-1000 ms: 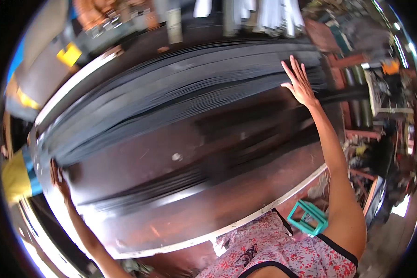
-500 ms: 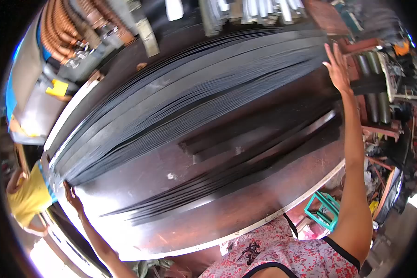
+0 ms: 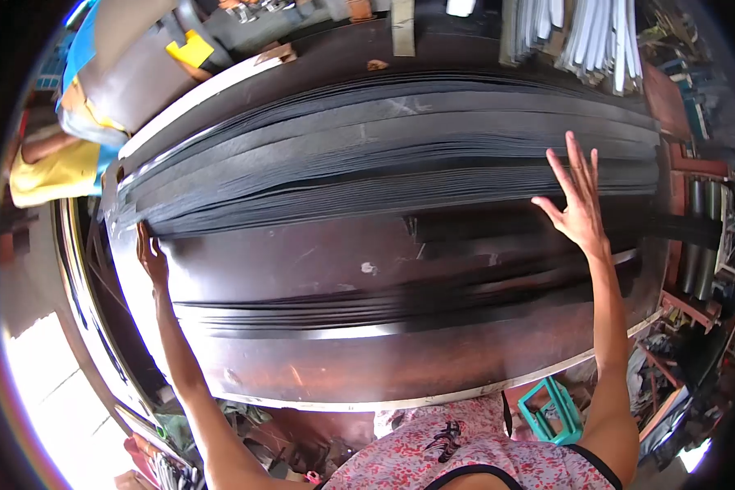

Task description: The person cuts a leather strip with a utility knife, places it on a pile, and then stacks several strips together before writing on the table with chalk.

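Observation:
Long, thin, dark grey strips (image 3: 302,151) lie side by side in a wide bundle across the dark table. At the bundle's near left corner is my left hand (image 3: 153,255), its fingers stretched out against or just beside the strip ends; exact contact is hard to see. My right hand (image 3: 578,196), fingers spread wide, is over the near edge of the bundle toward its right part and holds nothing. A smaller group of dark strips (image 3: 318,314) lies closer to me on the same tabletop (image 3: 302,253).
Pale strips (image 3: 600,41) sit at the far right. A person in a yellow top (image 3: 57,173) is at the left. Metal rollers (image 3: 701,245) are right of the table, and a green plastic stool (image 3: 552,412) stands below its near edge.
The view has turned. My right hand has moved inward from the right end of the bundle, fingers spreading wider. My left hand stays by the left end.

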`<state>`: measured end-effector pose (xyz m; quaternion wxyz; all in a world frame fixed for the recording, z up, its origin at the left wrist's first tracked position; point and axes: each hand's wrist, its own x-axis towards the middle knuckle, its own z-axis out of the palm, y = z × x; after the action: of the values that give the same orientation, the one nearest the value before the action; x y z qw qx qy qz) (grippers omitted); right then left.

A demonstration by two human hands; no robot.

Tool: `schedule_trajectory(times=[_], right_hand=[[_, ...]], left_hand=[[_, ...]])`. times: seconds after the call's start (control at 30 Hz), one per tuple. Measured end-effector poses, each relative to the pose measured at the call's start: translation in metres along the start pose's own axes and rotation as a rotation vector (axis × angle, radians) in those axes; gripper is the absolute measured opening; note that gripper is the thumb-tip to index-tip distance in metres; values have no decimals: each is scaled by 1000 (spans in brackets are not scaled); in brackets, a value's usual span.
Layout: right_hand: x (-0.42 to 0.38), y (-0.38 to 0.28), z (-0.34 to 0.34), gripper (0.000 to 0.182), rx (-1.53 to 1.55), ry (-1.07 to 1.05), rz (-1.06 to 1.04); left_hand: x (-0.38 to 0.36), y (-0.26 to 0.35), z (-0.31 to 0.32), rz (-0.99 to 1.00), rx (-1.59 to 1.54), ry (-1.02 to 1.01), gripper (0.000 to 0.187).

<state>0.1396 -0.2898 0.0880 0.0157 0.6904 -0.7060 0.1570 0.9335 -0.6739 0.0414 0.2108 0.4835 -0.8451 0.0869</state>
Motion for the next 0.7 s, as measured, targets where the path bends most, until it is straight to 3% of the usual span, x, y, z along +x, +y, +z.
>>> schedule_trajectory(times=[0.07,0.2,0.3,0.37,0.5,0.7], right_hand=[[14,-9,9,89,-25,-13,-104],[28,-15,18,70,-85,-7,-215],[37,-30,25,69,-59,51,-128],[40,-46,36,78,-47,2,-106],[60,-73,45,64,-161,-90,-161],[70,-61,50,62,-221,-75,-168]], left_hand=[[0,1,1,28,30,24,58],[0,0,8,34,69,95,54],[-7,2,14,-39,103,112,50],[-12,1,18,-86,232,63,57],[-4,20,14,-118,357,-32,68],[4,28,13,-155,398,-130,93]])
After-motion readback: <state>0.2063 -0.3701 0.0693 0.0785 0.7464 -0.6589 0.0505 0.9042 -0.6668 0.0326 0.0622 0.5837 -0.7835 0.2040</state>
